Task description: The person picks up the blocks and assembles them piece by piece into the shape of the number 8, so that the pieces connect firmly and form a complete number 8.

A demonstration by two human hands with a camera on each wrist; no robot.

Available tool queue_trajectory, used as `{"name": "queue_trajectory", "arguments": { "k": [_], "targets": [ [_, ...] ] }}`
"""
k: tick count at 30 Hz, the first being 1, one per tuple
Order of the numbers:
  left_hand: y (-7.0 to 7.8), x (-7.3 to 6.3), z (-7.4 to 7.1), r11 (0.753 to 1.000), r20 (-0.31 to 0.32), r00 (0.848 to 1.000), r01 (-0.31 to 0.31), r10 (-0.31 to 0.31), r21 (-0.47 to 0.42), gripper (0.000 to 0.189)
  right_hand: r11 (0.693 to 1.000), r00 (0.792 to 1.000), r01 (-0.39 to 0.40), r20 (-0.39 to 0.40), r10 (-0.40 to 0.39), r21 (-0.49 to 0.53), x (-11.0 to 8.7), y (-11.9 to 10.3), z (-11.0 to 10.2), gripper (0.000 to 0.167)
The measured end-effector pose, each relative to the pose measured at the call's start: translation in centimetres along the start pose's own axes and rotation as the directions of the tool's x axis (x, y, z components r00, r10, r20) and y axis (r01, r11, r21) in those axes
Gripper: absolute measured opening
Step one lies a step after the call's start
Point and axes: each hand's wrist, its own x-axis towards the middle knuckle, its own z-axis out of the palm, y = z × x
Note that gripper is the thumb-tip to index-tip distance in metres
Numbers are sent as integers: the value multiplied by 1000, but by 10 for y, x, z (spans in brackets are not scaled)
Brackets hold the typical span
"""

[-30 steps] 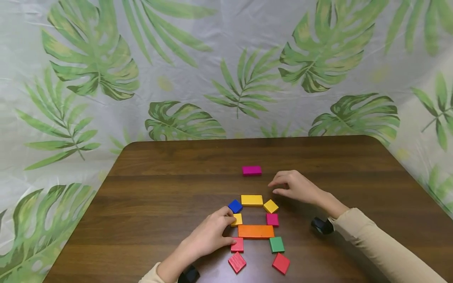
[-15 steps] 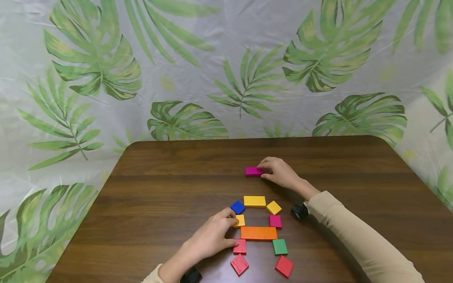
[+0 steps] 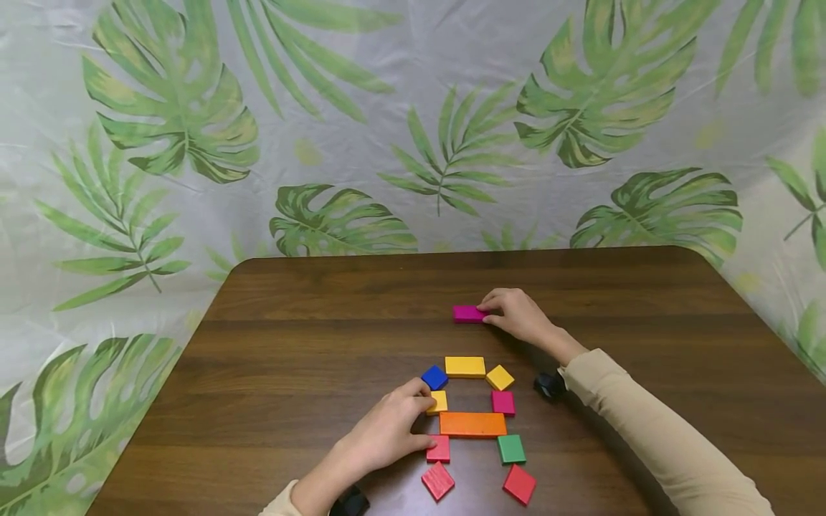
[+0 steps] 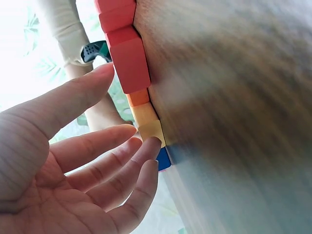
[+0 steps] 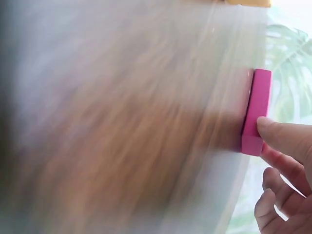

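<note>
At the far side of the blocks, my right hand [image 3: 516, 314] pinches the right end of a magenta rectangular block [image 3: 467, 314]. The right wrist view shows the thumb [image 5: 278, 130] on the magenta block's near face and a finger behind it. My left hand [image 3: 383, 430] lies at the left of the block figure, its fingers loosely bent. Its fingertips reach a yellow square block [image 3: 439, 403], and its thumb tip is right at a red square block [image 3: 439, 449]. In the left wrist view, nothing sits in the palm of the left hand [image 4: 97, 180].
Beside my left hand lie a blue block [image 3: 434, 378], a long orange block [image 3: 473, 424] and a yellow rectangular block [image 3: 464, 367]. Small yellow, magenta, green and red blocks form the right and near parts. The brown table [image 3: 290, 344] ends at a leaf-patterned cloth [image 3: 348, 143].
My right hand has reached up and left to the magenta rectangular block and taken hold of its end. The block has shifted slightly right. My left hand has stayed in place.
</note>
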Motion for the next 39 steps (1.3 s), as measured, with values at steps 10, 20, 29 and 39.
{"name": "queue_trajectory", "arguments": {
  "k": [10, 20, 29, 39],
  "targets": [
    [3, 0, 0, 1000, 1, 1000, 1, -1, -7, 42, 999, 999, 2, 32, 0, -55, -37, 12, -21, 19],
    [3, 0, 1, 1000, -19, 1000, -13, 13, -13, 43, 997, 1000, -15, 27, 17, -75, -94, 11, -39, 15],
    [4, -1, 1, 1000, -19, 1000, -14, 14, 3, 43, 995, 998, 27, -49, -31, -92, -150, -2, -45, 17],
    [6, -1, 0, 1000, -11, 1000, -13, 13, -3, 43, 974, 972, 219, -74, -222, -57, -198, -16, -50, 17]
  ]
}}
